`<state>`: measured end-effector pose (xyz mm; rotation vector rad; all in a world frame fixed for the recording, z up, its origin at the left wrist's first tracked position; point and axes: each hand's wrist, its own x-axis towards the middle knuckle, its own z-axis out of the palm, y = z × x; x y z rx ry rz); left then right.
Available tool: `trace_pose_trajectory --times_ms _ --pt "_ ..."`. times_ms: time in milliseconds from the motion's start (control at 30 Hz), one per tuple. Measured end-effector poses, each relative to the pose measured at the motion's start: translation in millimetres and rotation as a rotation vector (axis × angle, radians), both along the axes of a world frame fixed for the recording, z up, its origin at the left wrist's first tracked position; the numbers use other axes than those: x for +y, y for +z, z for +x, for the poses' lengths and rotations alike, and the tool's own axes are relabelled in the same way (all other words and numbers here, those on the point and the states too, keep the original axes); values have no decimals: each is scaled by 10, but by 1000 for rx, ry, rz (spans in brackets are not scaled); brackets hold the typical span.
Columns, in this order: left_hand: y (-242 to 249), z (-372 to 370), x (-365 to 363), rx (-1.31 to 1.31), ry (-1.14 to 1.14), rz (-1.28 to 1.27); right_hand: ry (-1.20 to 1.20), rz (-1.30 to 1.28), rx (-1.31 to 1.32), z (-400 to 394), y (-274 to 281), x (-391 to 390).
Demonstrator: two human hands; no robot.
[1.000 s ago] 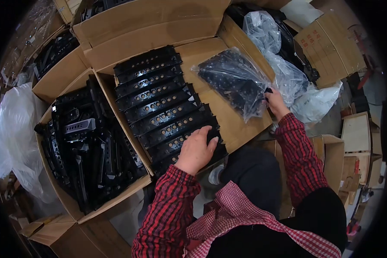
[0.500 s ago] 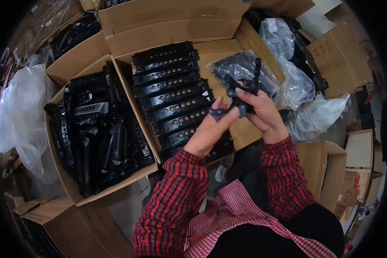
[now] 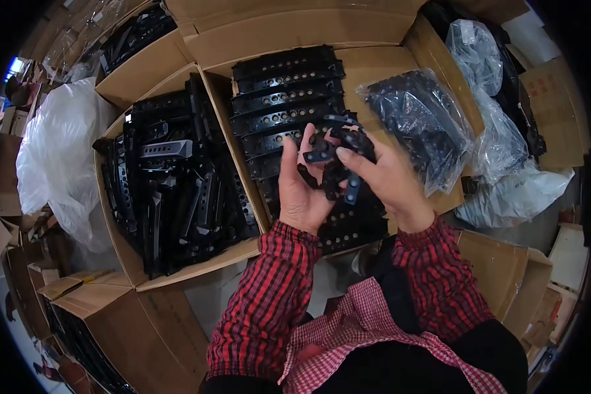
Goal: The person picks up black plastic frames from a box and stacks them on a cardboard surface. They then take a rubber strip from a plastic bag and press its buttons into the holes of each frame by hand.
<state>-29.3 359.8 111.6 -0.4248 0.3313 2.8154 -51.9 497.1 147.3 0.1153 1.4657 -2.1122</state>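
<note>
A bunch of small black plastic pieces point(image 3: 352, 189), dotted with round studs or holes, is between my two hands over the middle box. My left hand point(image 3: 303, 197) cups the bunch from below, thumb raised and palm partly showing. From the right, my right hand point(image 3: 394, 176) grips the same bunch, its thumb pressed on top and its other fingers mostly hidden. Beneath them, long black perforated strips point(image 3: 289, 98) lie stacked in a row inside the cardboard box point(image 3: 368, 56). To their right rests a clear plastic bag point(image 3: 417, 115) of similar dark pieces.
Left of the strips, another cardboard box point(image 3: 197, 257) holds jumbled black plastic parts point(image 3: 167, 150). A white plastic bag point(image 3: 59, 157) hangs at its left. Crumpled clear plastic point(image 3: 499, 141) lies along the right side. More cardboard boxes point(image 3: 134, 331) stand at lower left and lower right.
My left hand has turned its palm up under the black pieces, and more of them now show between my hands. The view has shifted, so the boxes appear further right on the whole.
</note>
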Motion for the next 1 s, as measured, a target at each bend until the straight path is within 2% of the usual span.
trace_pose_trajectory --times_ms 33,67,100,167,233,333,367,400,433,533,567,633,667,700,767,800,867,900,967,1000 --pt "76 -5 95 -75 31 23 -31 295 355 4 -74 -61" --pt "38 -9 114 -45 13 17 -63 593 710 13 -116 -97" --pt "10 -12 129 -16 -5 11 -25 751 794 60 -119 -104" --pt "-34 -84 147 -61 80 -49 121 853 997 99 -118 -140" --pt "-63 -124 103 -45 36 35 182 829 995 109 -49 -138" --pt "-88 -150 76 -102 71 71 231 914 1136 68 36 -40" --pt "-103 -150 71 -148 81 75 172 849 1032 48 153 4" --pt "-70 -147 84 -66 53 145 113 784 925 38 207 32" --pt "-83 -152 89 -59 51 141 -52 684 884 3 193 42" --pt "-68 -158 78 -2 23 126 -265 350 536 -55 54 141" --pt "-95 -170 91 -52 30 80 -265 350 537 -48 78 133" --pt "-118 -181 114 -104 40 37 -62 659 858 -38 98 121" --pt "-121 -174 128 -95 13 5 -47 723 897 -44 48 90" --pt "-116 -167 144 -86 -17 -28 -47 725 893 -50 16 95" --pt "-89 -166 173 -91 -24 -107 -37 698 573 -86 -13 101" --pt "-96 -157 166 -155 -78 -143 -35 698 575 -116 -8 120" --pt "-84 -125 137 -254 -132 -186 10 168 75 -169 -2 188" --pt "-93 -125 126 -254 -134 -187 8 168 74 -180 -9 202" --pt "-121 -123 116 -248 -159 -88 -107 -55 -142 -194 -39 233" --pt "-92 -129 112 -249 -163 -87 -111 -54 -144 -214 -83 286"
